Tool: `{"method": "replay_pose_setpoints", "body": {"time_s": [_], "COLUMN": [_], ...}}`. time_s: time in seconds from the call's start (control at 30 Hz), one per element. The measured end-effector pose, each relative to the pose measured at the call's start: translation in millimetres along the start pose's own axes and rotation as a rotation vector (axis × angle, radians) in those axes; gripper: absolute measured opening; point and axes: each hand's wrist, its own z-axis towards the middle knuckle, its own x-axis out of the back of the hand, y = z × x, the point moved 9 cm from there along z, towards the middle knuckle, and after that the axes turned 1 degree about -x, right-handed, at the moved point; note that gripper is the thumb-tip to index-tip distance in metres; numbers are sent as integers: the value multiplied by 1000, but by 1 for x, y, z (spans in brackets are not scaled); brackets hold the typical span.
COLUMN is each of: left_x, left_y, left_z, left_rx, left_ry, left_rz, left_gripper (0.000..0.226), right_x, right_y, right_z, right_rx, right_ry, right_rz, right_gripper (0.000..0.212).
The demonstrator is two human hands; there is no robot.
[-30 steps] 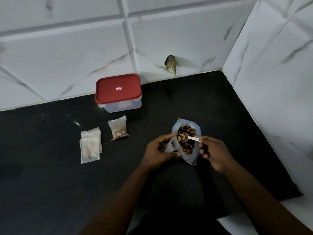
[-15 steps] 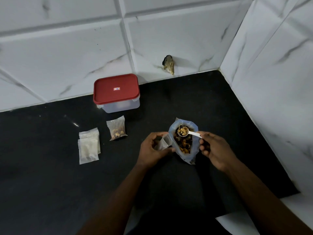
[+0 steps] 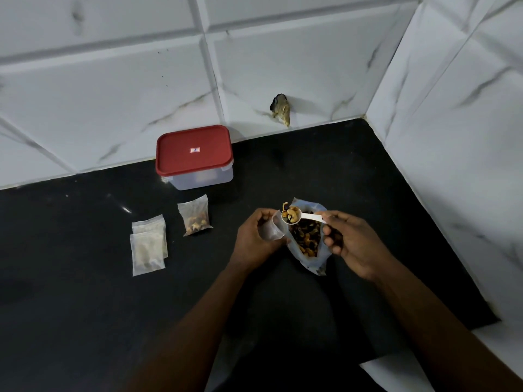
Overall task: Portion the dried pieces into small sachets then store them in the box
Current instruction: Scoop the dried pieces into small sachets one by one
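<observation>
My left hand [image 3: 256, 240] holds a small clear sachet [image 3: 272, 228] with its mouth open toward the right. My right hand [image 3: 349, 240] pinches the handle of a white spoon [image 3: 307, 217] heaped with nuts and dried pieces, its bowl at the sachet's mouth. Below the spoon stands the open bag of dried pieces [image 3: 308, 239] on the black counter. One filled sachet [image 3: 195, 216] lies to the left. Empty sachets [image 3: 148, 244] lie stacked further left. The box [image 3: 195, 157] with its red lid on stands at the back by the wall.
The black counter [image 3: 85, 306] is bounded by white tiled walls at the back and on the right. A dark chipped hole [image 3: 281, 108] marks the back wall. The counter's front edge shows at the lower right, with white floor [image 3: 486, 357] beyond.
The spoon has risen out of the bag with a heap of pieces and moved left to the sachet's mouth. My left hand has turned the sachet open toward it.
</observation>
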Motion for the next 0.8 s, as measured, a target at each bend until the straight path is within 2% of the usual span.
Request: {"method": "replay_pose_setpoints", "body": {"time_s": [0.23,0.5,0.8], "left_x": [-5,-12,-14], "left_y": [5,5,4], "left_z": [0,0,1], "left_rx": [1,20,23], "left_ry": [-55,-80,-78], "left_rz": [-27,-50,-86], "left_gripper": [53,49,44], "right_x": [-6,-17,-29], "right_y": [0,-14,-16], "right_z": [-1,-5,-18], "right_rx": [52,205,361], "right_ry": [-4,4,-24], "right_rz": [-170,-387,-711], "right_gripper": [22,15,28]}}
